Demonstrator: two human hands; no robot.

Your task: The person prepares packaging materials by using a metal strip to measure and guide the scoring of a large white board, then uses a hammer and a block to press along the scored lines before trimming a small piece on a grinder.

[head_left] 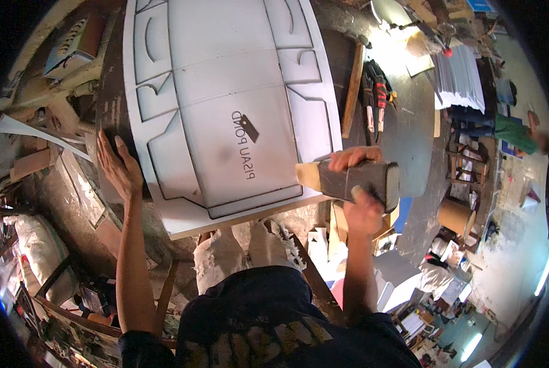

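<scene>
A large white board (237,67) lies in front of me, with dark thin strips set into it that form a symmetrical outline. Mirrored dark lettering and a small black mark sit in its middle. Near the board's left edge my left hand (121,167) rests with its fingers stretched out, holding nothing. My right hand (363,211) grips a dark block with a tan end (363,180) at the board's lower right corner. The fingers reach over its far side and the thumb lies on the near side. Its tan end overlaps the edge of the board.
Right of the board lie a wooden bar (353,92) and red-and-black handled tools (380,98) on the dark table (414,144). A stack of white sheets (458,80) is farther right. A person in green (515,132) is at the far right. White sacks (41,248) lie at lower left.
</scene>
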